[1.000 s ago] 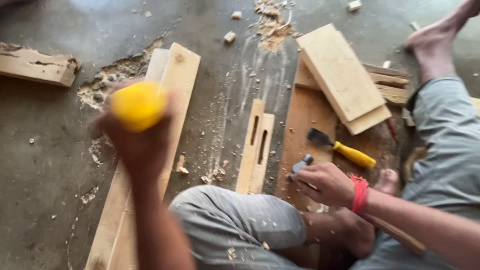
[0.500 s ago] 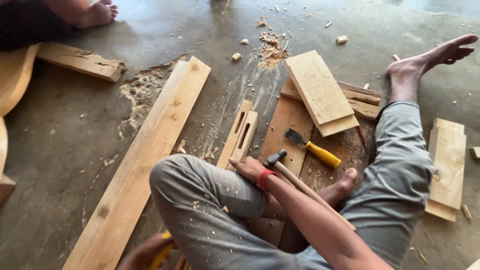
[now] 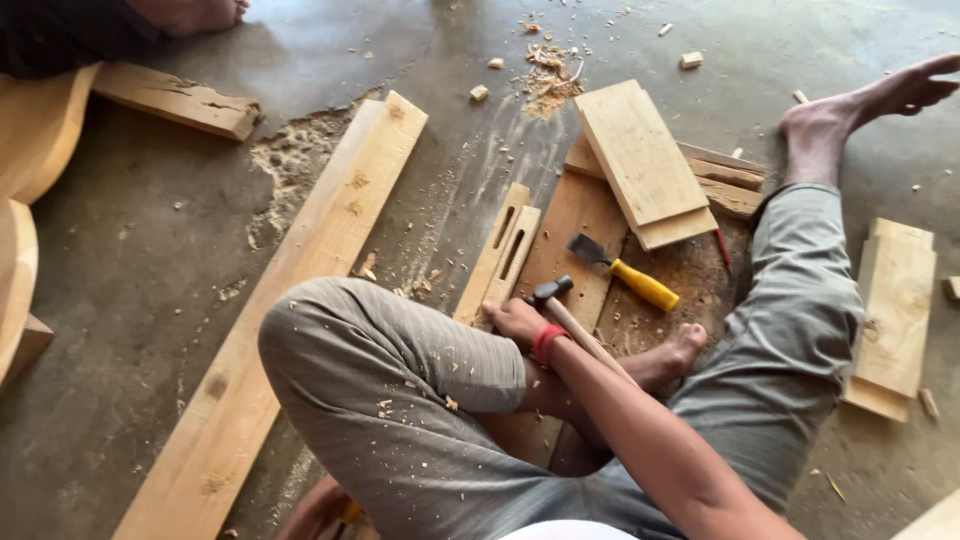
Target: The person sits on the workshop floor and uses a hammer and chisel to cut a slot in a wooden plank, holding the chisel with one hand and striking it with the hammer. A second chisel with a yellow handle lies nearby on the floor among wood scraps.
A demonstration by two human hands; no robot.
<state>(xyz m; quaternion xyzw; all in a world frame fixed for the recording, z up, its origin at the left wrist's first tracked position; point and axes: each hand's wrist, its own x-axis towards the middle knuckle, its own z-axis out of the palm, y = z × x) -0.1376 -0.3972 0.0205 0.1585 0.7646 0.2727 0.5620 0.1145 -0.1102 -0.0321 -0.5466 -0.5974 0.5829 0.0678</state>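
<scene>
Resting now on the slotted wood piece (image 3: 497, 258), the right hand (image 3: 515, 322) lies loosely released, hammer (image 3: 570, 322) at its three o'clock, while the left hand (image 3: 312, 510), lowered since a moment ago, clenches something yellow.

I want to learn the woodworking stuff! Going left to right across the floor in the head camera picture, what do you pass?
Long pale wooden plank → narrow slotted wooden piece → yellow-handled chisel → stack of short pale boards at the right edge.
</scene>
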